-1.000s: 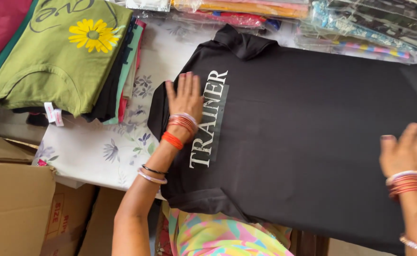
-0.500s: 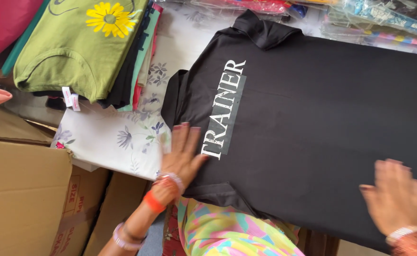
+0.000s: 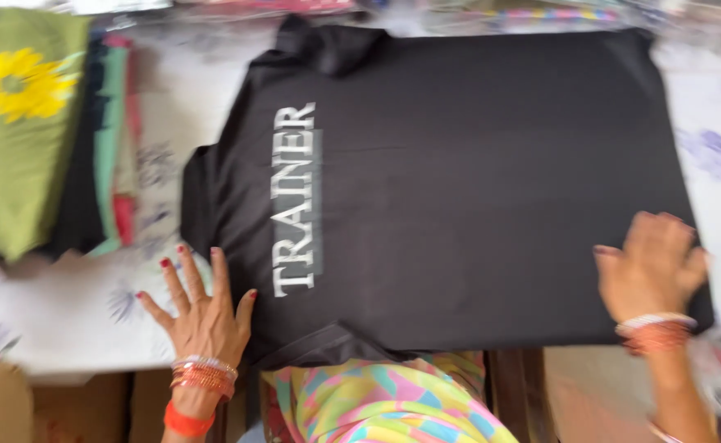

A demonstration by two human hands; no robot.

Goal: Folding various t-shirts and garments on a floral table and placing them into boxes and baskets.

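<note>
Hands flat, you press a black T-shirt point(image 3: 459, 189) spread face up across the desk point(image 3: 73, 320), seemingly to keep it smooth. Your left hand point(image 3: 200, 316) lies open, fingers fanned, at the shirt's near left edge by its sleeve. Your right hand point(image 3: 647, 271), blurred, rests palm down on the near right corner, gripping nothing. Folded shirts point(image 3: 41, 139) are stacked at the left.

Shirt point(image 3: 475, 189) flat on table point(image 3: 73, 320); folded stack point(image 3: 41, 139) left; left hand point(image 3: 200, 316), right hand point(image 3: 647, 267) at near edge
</note>
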